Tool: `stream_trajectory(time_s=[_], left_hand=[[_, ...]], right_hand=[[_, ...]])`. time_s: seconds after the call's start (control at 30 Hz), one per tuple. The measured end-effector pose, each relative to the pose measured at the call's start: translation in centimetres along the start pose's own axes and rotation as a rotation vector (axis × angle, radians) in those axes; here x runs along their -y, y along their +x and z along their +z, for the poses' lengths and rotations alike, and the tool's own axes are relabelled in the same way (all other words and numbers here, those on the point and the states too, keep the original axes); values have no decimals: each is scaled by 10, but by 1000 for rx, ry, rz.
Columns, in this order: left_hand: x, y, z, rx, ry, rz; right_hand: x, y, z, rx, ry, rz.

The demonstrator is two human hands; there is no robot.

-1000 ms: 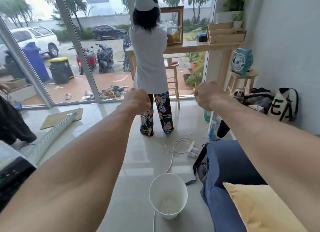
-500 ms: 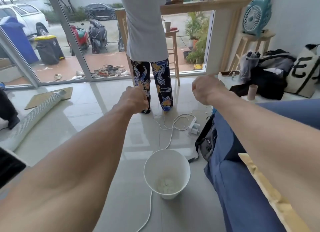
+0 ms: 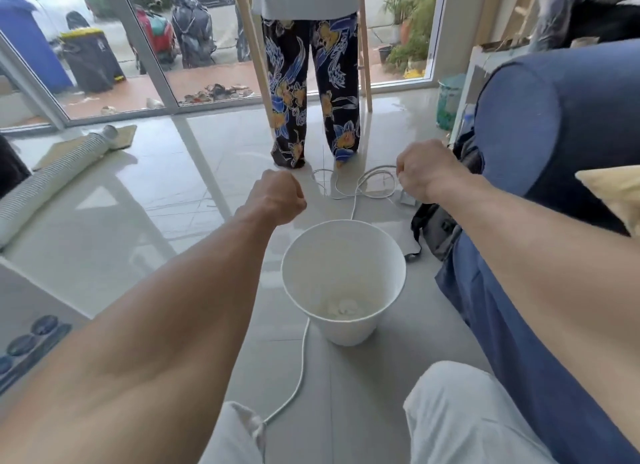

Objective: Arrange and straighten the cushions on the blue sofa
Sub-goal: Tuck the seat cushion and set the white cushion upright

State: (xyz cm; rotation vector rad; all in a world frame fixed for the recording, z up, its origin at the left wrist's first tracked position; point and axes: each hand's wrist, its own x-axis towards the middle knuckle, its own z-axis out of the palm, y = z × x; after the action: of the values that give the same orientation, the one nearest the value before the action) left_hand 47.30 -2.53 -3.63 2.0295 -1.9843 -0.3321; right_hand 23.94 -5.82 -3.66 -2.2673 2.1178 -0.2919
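Note:
The blue sofa [image 3: 540, 124] runs along the right side, its rounded arm at the upper right. A pale yellow cushion [image 3: 616, 193] lies on it at the right edge, mostly hidden behind my right forearm. My left hand [image 3: 277, 197] is stretched out over the floor as a closed fist with nothing in it. My right hand [image 3: 424, 174] is also a closed fist, held out just left of the sofa arm, apart from the cushion and holding nothing.
A white bucket [image 3: 343, 280] stands on the tiled floor between my arms, a white cable [image 3: 301, 366] trailing past it. A person in floral trousers [image 3: 311, 82] stands ahead by the glass doors. A black bag [image 3: 436, 228] leans on the sofa. A ribbed hose [image 3: 52, 179] lies at left.
The view has tilted downward, so my white trousers now show at the bottom. Both fists stay extended and closed; the sofa arm and bucket appear closer.

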Motion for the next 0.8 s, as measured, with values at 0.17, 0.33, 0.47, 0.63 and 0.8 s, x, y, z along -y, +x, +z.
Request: stream_trajectory(time_s=[0.17,0.33,0.47,0.63,0.8], left_hand=[[19,2,35,34,4,-71],[49,-10,76,91,-23,-174],[70,-21,97,66,-58,-237],[102,-38,116,36,-79,-309],[116,-49,121,42,-77,-371]], right_hand=[[10,6,54,29,4,-39],[31,8,137,212,60,-101],[42,4,201,327,84,-149],[55,-4,268,457,58,-177],[62,-16,279,552,52,-231]])
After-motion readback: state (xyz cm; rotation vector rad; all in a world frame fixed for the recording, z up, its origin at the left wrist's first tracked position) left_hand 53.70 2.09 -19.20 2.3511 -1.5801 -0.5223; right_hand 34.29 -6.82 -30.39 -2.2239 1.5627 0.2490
